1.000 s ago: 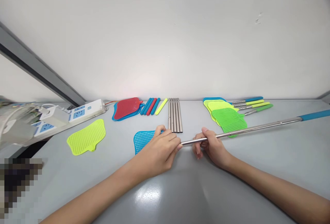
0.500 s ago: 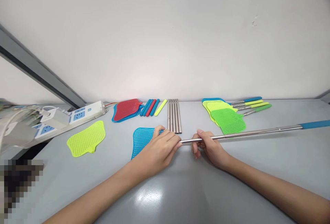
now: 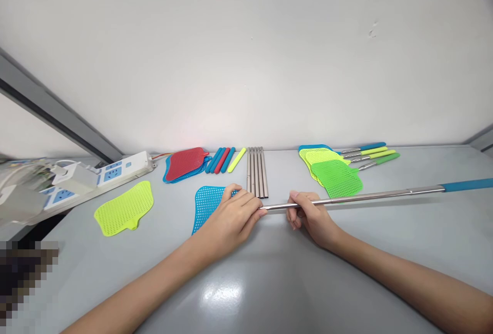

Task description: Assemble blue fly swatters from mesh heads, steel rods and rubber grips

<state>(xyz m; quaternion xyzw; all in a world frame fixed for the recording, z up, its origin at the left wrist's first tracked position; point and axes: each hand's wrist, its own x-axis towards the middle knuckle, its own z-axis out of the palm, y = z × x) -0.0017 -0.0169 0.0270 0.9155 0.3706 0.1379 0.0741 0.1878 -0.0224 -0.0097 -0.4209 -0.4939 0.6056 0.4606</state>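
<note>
My left hand (image 3: 241,216) is closed over the spot where a blue fly swatter head (image 3: 208,205) meets the thin end of a telescopic metal rod (image 3: 370,197). Its fingers hide the join, so I cannot tell how far the rod sits in the head. Farther right, my right hand (image 3: 308,216) pinches the same rod between thumb and fingers. The rod is pulled out long and runs to a blue handle grip (image 3: 468,185) at the right edge. A row of several metal tubes (image 3: 257,172) lies just beyond my left hand.
Red and blue swatter heads (image 3: 187,164) are stacked at the back left, beside several coloured grips (image 3: 219,160). A yellow head (image 3: 125,208) lies near a white power strip (image 3: 125,167). Several assembled fly swatters (image 3: 342,177) lie at the back right. A wall (image 3: 246,57) rises behind.
The view has shifted slightly, so everything on the table appears a little farther left. Both hands keep their hold on the swatter, and its parts look the same.
</note>
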